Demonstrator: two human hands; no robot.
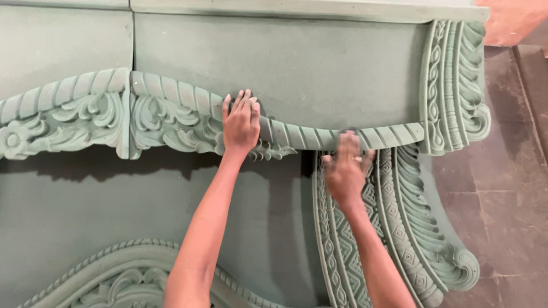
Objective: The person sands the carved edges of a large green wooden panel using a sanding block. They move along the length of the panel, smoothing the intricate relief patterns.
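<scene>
A large green-painted carved piece [297, 68] fills the view, with a rope-twist moulding [319, 136] curving across it and leaf carvings [165, 122] below. My left hand [240, 122] lies flat on the twisted moulding near the middle, fingers together and pointing up, holding nothing. My right hand [346, 168] is blurred, pressed against the moulding where it meets a carved curved leg [411, 217]. I cannot tell whether the right hand holds anything.
A carved scroll corner [456, 85] stands at the upper right. A green arch with beaded edging [114, 268] sits at the lower left. Dark stone floor [508, 188] lies to the right, with a reddish wall [514, 20] at the top corner.
</scene>
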